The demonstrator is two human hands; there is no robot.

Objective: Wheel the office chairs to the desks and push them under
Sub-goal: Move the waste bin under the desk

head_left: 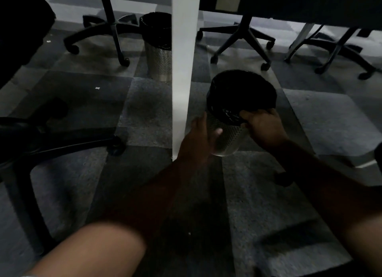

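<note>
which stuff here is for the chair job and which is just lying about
For the job: near chair base; chair bases under desks; white desk leg.
Lying about: bin held by left hand and right hand; second bin; carpet scraps.

White desk leg [184, 69] hides half the far bin [158, 49].

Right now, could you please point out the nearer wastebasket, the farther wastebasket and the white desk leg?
Nearer wastebasket [229, 136]: head view, perforated metal wall.
Farther wastebasket [160, 63]: head view, perforated wall.
White desk leg [183, 59]: head view, front face.
</note>
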